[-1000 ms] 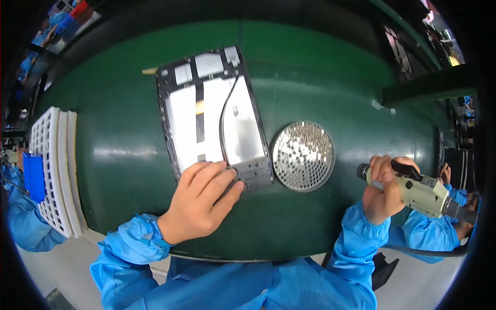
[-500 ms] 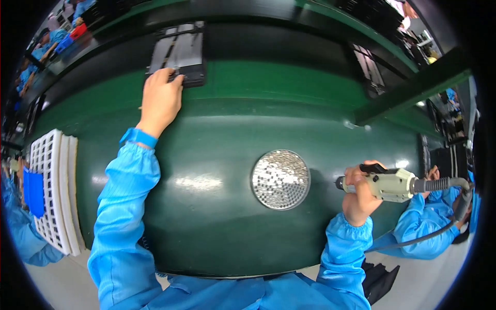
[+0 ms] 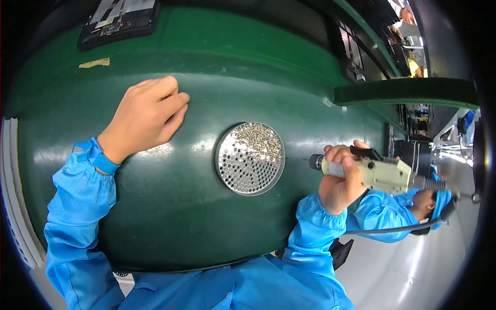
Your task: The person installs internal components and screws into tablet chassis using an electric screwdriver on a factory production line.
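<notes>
My left hand (image 3: 147,116) hovers over the left half of the green bench, its fingers curled in; I see nothing in them, though the palm side is hidden. A blue strap (image 3: 106,163) circles that wrist. In my right hand (image 3: 341,175) is an electric screwdriver (image 3: 386,174), held almost level with its thin bit pointing left. Just beyond the bit sits a round metal tray (image 3: 249,194) full of small holes. Tiny silvery screws (image 3: 261,142) are heaped over its far part, and the near rows of holes show.
At the far left, a black device with silver parts (image 3: 119,18) lies cut off by the picture's edge. A yellowish strip (image 3: 95,63) is in front of it. White stacked trays (image 3: 18,196) stand left. A green beam (image 3: 403,93) and a person in blue (image 3: 385,214) are at right.
My left hand has left the black device and come nearer to me. The view has shifted, so the tray and device appear farther left. The screwdriver stays in my right hand.
</notes>
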The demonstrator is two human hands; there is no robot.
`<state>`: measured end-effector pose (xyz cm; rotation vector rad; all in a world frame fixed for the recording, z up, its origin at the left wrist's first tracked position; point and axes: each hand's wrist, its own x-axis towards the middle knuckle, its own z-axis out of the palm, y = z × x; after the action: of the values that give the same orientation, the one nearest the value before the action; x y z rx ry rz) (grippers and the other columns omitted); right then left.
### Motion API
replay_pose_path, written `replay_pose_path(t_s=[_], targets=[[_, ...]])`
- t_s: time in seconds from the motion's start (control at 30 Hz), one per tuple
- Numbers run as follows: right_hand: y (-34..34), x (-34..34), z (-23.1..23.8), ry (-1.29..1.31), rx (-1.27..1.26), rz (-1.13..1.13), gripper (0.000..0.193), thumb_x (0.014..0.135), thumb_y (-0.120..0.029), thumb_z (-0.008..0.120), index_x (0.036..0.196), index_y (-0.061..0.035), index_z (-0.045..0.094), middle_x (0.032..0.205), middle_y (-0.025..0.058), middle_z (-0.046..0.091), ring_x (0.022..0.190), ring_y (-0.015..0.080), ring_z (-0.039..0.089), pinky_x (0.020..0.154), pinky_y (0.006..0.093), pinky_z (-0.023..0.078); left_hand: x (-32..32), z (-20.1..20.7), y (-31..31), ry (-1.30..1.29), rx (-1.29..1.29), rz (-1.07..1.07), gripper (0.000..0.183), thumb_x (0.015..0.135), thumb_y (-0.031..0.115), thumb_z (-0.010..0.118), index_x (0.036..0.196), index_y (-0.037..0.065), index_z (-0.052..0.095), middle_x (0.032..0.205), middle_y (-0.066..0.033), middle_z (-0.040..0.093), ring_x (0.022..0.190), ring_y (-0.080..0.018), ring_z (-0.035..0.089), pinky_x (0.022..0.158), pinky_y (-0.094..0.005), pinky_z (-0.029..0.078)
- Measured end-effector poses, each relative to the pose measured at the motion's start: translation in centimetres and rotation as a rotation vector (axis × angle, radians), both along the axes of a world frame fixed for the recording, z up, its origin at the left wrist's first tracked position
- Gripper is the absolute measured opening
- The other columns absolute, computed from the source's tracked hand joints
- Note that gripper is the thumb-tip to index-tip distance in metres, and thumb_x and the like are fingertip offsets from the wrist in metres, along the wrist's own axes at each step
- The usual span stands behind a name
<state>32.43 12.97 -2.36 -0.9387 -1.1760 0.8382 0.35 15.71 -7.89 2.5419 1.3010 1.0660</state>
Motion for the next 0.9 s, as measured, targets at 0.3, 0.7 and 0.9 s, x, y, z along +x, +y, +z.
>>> replay_pose_path(t_s=[0.3, 0.7, 0.9], targets=[[-2.0, -6.6, 0.7, 0.055, 0.026, 0.315, 0.038, 0.079, -0.006, 0.059, 0.114, -0.0041, 0.044, 0.062, 0.0068, 0.049, 0.057, 0.0208, 0.05, 0.063, 0.0416, 0.044, -0.2, -0.5, 0.0, 0.012, -0.032, -0.024, 0.02, 0.069, -0.001, 0.065, 0.088, 0.0, 0.061, 0.072, -0.0091, 0.045, 0.062, -0.0254, 0.05, 0.056, -0.0361, 0.042], [-1.5, -8.2, -0.3, 0.036, 0.016, 0.358, 0.038, 0.08, -0.006, 0.059, 0.114, -0.005, 0.044, 0.063, 0.0076, 0.05, 0.058, 0.021, 0.051, 0.062, 0.0415, 0.043, -0.6, -1.0, 0.0, 0.04, -0.06, -0.011, 0.017, 0.071, 0.004, 0.064, 0.086, 0.003, 0.058, 0.076, -0.0089, 0.046, 0.064, -0.026, 0.051, 0.057, -0.0372, 0.042], [-1.4, -8.0, -0.3, 0.036, 0.001, 0.369, 0.034, 0.079, -0.005, 0.059, 0.111, -0.005, 0.046, 0.064, 0.0086, 0.051, 0.058, 0.0211, 0.051, 0.063, 0.0415, 0.043, -0.4, -1.2, 0.1, 0.031, -0.038, -0.007, 0.015, 0.072, 0.005, 0.063, 0.085, 0.003, 0.058, 0.076, -0.0088, 0.045, 0.065, -0.0258, 0.051, 0.058, -0.037, 0.042]])
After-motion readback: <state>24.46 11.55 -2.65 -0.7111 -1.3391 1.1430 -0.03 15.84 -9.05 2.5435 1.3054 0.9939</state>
